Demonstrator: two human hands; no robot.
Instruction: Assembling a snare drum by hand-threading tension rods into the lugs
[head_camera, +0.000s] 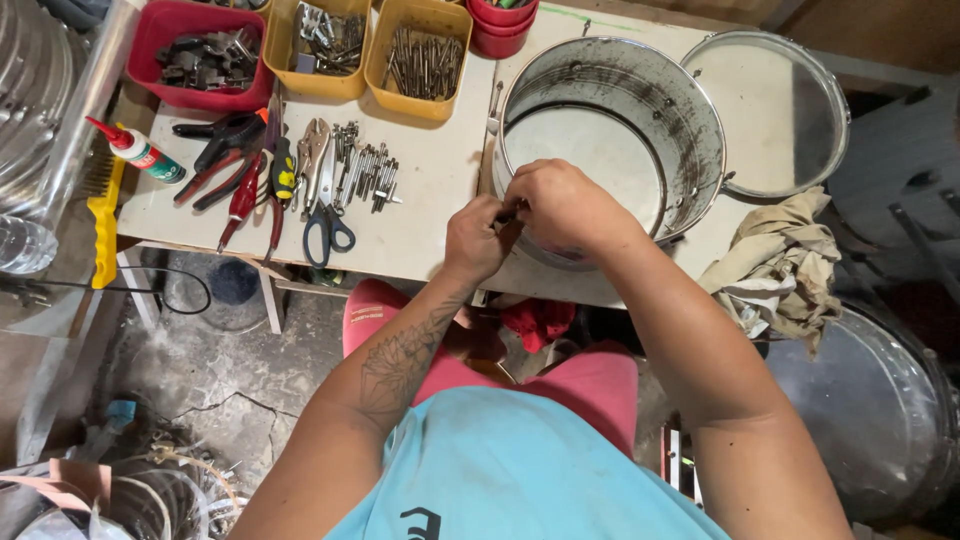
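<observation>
Metal pot (640, 110) upright, mouth facing up, both hands (530, 220) pinching near rim

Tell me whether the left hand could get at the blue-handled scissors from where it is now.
Probably yes. The left hand is at the near rim of the metal pot, and the scissors lie flat on the table just to its left, with nothing standing between them. It seems to pinch something small, though.
</observation>
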